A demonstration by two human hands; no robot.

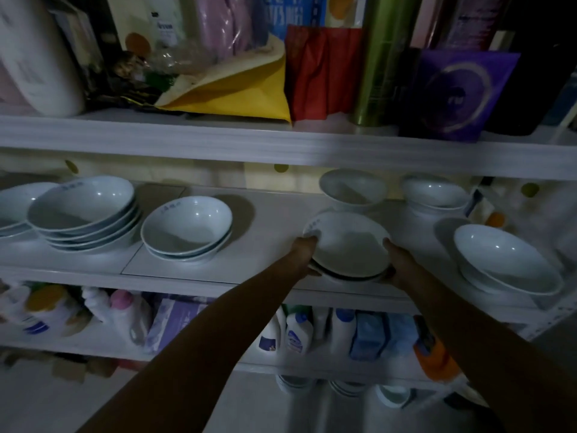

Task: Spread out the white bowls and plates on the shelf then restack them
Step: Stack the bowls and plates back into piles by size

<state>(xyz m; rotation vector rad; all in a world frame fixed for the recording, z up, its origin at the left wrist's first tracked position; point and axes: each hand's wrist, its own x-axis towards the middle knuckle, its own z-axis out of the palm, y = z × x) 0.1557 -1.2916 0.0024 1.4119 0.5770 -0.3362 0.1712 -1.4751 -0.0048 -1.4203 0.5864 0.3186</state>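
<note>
White bowls and plates stand spread along the middle shelf (218, 279). At its front, right of centre, a small stack of white bowls (349, 245) is held from both sides. My left hand (306, 254) grips its left rim, thumb on top. My right hand (394, 260) grips the right rim. To the left sit a stack of two bowls (187, 229), a taller stack of several bowls (84, 210) and a plate pile (12, 210) at the edge. Behind are a single bowl (352, 190) and another bowl stack (435, 193). A wide bowl pile (505, 264) stands at the right.
The upper shelf (281, 145) overhangs the bowls, carrying a yellow envelope (237, 89), a red bag (321, 73), a green cylinder (384, 64) and a purple bag (459, 92). Detergent bottles (296, 332) fill the shelf below.
</note>
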